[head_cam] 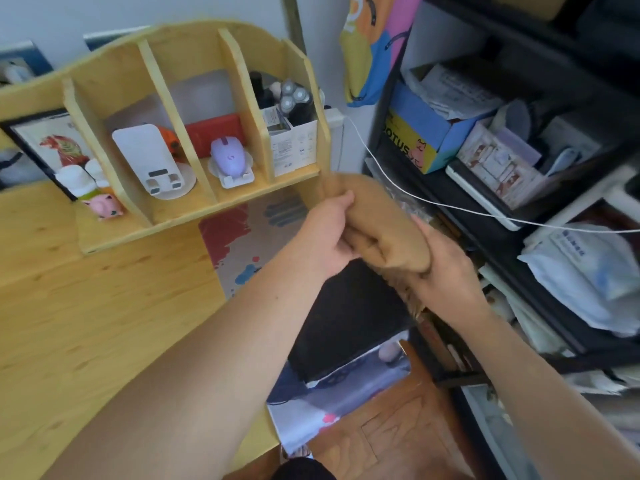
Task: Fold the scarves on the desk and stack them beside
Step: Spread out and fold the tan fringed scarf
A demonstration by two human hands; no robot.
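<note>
A tan scarf (384,220) is bunched in the air over the right end of the wooden desk (104,323). My left hand (329,233) grips its left side, the fingers closed around the cloth. At the scarf's lower right end, my right hand (446,271) clutches it from below, where a fringed edge hangs down. A black scarf (349,320) lies under my hands, draped over the desk's right edge. Beneath it lies a patterned cloth (242,237) with red and blue blotches, which also hangs off the edge lower down.
A wooden organizer (166,109) stands at the back of the desk with a lilac mouse (228,157), a white stand and a shaver in it. A black shelf unit (519,168) full of boxes stands close on the right. A white cable (450,206) crosses toward it.
</note>
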